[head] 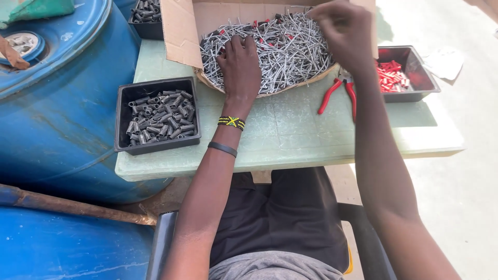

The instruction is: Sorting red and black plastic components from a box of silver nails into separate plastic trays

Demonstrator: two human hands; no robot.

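A cardboard box (179, 31) lies open on a pale green table (290, 129), filled with a heap of bent grey metal wire pieces (290, 52). My left hand (239, 65) rests palm-down on the near left part of the heap, fingers spread into the wires. My right hand (342, 28) hovers over the far right of the heap with its fingertips pinched together; whether a wire is between them I cannot tell. Two bands circle my left wrist (228, 135).
A black tray of short grey metal sleeves (158, 114) sits at the table's left. Red-handled pliers (340, 93) lie right of the box, beside a black tray of red caps (397, 75). Blue drums (57, 103) stand at left, with a rusty pipe (78, 207).
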